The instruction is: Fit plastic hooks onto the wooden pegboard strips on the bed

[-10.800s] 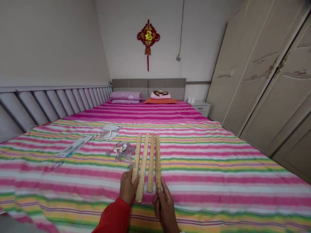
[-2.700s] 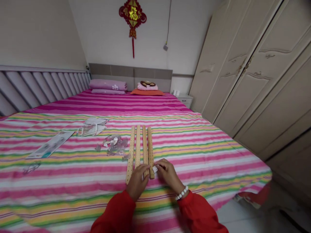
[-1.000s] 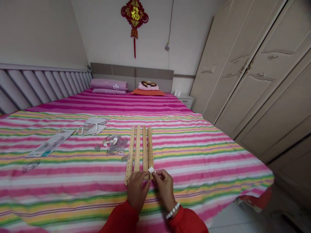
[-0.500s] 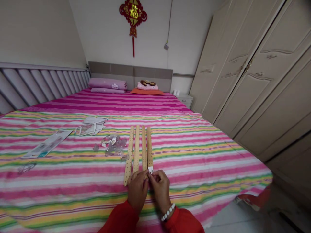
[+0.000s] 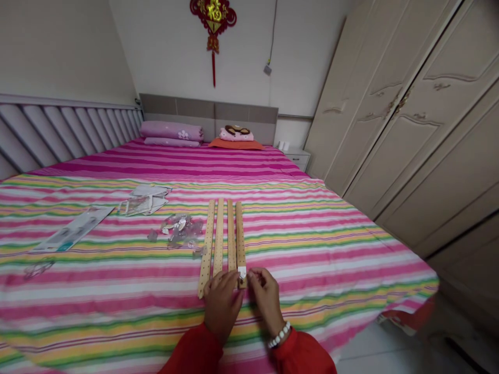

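Note:
Several narrow wooden strips with rows of small holes lie side by side, pointing away from me. On the near end of the rightmost strip sits a small white piece with a metal loop. My left hand rests over the near ends of the strips, fingers stretched out and thumb apart, the fingertips touching the white piece's left side. Just right of that strip is my right hand, off the white piece. Its fingers are curled and thumb and forefinger come together; whatever lies between them is too small to make out.
Left of the strips is a pile of small clear packets. Beyond it lie white cards and wrappers, a long printed card and a crumpled clear wrapper. Everything is on a striped bedspread; a wardrobe stands at right.
My right hand has moved right, away from the white piece and my left hand. The white piece and the strip's near end now show more fully. My left hand stays nearly in place.

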### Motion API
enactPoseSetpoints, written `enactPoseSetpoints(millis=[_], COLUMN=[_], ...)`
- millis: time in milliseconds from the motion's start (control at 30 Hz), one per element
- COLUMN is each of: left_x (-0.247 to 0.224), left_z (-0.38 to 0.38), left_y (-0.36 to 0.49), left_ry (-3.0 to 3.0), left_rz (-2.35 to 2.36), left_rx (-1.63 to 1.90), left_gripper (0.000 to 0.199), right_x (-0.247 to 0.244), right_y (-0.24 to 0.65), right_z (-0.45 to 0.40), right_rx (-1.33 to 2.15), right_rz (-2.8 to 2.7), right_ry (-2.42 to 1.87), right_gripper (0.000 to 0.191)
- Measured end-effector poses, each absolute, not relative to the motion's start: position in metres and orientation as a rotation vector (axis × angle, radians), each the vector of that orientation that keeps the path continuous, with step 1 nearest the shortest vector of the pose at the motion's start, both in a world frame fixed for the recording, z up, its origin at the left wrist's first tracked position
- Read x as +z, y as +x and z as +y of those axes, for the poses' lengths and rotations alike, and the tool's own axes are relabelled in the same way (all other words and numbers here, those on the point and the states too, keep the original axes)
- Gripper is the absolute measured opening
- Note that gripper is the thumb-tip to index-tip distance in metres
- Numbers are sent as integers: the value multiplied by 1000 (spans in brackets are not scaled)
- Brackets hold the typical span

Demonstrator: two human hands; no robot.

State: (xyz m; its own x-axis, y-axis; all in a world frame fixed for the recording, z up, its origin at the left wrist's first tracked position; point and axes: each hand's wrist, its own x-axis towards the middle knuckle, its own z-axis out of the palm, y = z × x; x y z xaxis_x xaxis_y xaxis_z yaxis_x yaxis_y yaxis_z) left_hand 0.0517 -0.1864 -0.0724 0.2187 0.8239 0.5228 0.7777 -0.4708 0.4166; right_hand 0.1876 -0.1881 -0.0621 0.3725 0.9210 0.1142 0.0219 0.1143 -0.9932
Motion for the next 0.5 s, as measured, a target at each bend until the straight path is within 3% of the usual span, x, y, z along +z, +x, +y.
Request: enactPoseSetpoints(millis=[500], left_x=[-71], left_z=[-173], left_y=[51], left_ry=[2388], left_rz=[1533], left_rx=[1074], left_gripper=[21], right_x=[-68], right_y=[194], right_z=[-178], right_rx=[782], right_rz=[-1215], right_ry=[-1246], right_gripper=[19])
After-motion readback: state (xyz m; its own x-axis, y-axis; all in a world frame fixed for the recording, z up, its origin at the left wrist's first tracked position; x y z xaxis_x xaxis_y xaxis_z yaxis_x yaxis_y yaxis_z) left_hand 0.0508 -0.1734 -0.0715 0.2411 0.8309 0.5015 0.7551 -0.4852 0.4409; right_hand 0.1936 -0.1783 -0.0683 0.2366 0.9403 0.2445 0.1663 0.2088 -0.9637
